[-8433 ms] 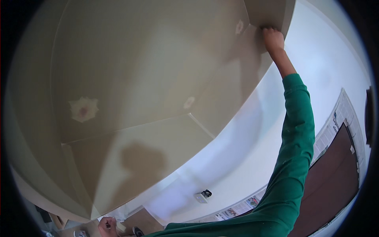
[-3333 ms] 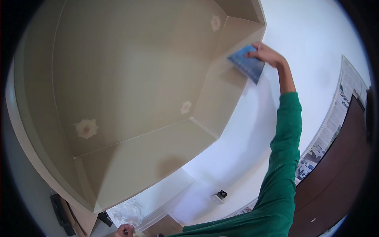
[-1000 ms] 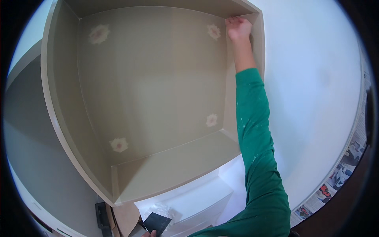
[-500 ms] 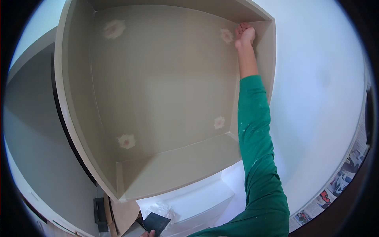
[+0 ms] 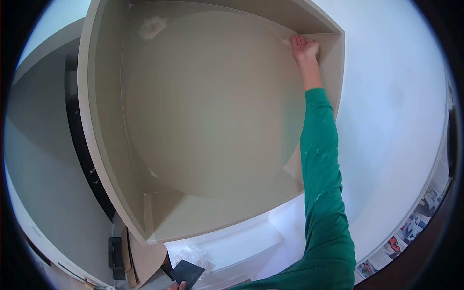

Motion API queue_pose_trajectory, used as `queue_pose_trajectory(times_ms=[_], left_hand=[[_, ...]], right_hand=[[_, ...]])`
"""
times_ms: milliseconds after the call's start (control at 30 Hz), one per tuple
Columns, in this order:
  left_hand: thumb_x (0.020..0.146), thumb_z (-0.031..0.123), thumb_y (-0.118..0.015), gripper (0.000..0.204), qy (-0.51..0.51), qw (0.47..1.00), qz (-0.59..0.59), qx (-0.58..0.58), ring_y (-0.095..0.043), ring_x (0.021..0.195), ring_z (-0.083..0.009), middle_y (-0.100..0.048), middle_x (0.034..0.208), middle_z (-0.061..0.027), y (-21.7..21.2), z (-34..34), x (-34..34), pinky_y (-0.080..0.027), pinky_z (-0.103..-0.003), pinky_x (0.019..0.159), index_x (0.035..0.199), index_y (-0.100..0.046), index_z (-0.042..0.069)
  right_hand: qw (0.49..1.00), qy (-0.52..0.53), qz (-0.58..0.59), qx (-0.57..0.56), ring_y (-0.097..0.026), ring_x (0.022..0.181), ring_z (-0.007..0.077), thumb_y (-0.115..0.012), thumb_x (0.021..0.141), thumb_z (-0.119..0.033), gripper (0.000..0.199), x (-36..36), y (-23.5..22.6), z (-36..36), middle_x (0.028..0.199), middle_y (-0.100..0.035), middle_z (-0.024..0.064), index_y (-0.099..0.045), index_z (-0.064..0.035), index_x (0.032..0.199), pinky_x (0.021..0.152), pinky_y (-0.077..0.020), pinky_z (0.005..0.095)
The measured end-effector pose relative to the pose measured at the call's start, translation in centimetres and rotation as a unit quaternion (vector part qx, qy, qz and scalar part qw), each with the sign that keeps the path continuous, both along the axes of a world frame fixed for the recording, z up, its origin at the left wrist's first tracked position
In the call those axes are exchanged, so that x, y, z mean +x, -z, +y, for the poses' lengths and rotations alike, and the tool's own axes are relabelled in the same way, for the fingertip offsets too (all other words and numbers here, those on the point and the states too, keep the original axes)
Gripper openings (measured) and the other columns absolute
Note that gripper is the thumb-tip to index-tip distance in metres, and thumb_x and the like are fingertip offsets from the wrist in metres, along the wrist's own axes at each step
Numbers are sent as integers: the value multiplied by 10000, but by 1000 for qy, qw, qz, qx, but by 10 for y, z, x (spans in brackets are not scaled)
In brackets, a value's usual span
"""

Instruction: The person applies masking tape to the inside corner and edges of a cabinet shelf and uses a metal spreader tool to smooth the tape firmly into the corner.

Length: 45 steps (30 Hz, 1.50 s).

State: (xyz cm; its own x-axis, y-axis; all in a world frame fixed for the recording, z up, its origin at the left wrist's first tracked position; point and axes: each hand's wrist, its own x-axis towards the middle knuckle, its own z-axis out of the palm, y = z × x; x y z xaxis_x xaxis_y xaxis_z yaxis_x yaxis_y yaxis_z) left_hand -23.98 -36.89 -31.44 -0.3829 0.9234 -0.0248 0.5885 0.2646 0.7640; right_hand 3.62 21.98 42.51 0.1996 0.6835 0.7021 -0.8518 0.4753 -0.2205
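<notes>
My right hand reaches up into the far right inner corner of a beige open-fronted cabinet box. Its palm faces me, and the bent fingers press close together against the panel. Whatever lies under the fingertips, if anything, is hidden. Next to them shows part of a pale, rough-edged patch; a larger patch marks the far left of the back panel. At the lower edge, the fingers of my left hand pinch a thin dark square sheet, possibly sandpaper. Most of that hand is out of view.
The box's raised side wall runs along the left. White wall borders it on the right. Below lie crumpled clear plastic, a brown board and a black object. Printed paper lines the lower right edge.
The box has shifted slightly right in view. My right hand stays by the same corner, its fingers a little straighter. The back panel's middle looks smoother, and the lower patches are mostly unseen.
</notes>
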Motion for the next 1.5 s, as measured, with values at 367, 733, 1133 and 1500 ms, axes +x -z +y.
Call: queue_pose_trajectory(times_ms=[367,733,1133,1500], left_hand=[[991,378,-633,586,-72,987,-132,-58,-455,1292,-422,-459,1411,-282,-48,1,10,-381,-474,1044,1475,-486,82],[1017,465,-573,585,-115,978,-171,-24,-575,1097,-440,-602,1193,-321,-52,2,7,-454,-459,933,1354,-538,-11],[1054,325,-528,393,124,973,-195,-2,-618,942,-310,-688,991,-189,-220,37,37,-477,-390,878,1149,-646,-38],[1034,248,-591,285,317,919,-200,126,-630,976,-208,-699,1023,-122,-219,84,47,-497,-342,858,1133,-692,0]], right_hand=[[953,-184,-144,195,-541,804,209,-435,913,-142,126,-181,35,-168,899,-561,64,-544,-81,919,746,-493,365],[986,-92,-27,139,-571,1017,259,-429,882,-31,246,-143,17,-142,1117,-593,157,-562,55,1070,979,-488,401],[457,48,-683,568,-492,1295,372,-718,900,-366,740,-71,390,-343,1411,-491,223,-413,-56,1499,1013,-475,452],[449,-121,-833,299,-612,819,405,-640,971,-219,256,-16,377,-363,861,-637,207,-613,30,916,712,-475,462]])
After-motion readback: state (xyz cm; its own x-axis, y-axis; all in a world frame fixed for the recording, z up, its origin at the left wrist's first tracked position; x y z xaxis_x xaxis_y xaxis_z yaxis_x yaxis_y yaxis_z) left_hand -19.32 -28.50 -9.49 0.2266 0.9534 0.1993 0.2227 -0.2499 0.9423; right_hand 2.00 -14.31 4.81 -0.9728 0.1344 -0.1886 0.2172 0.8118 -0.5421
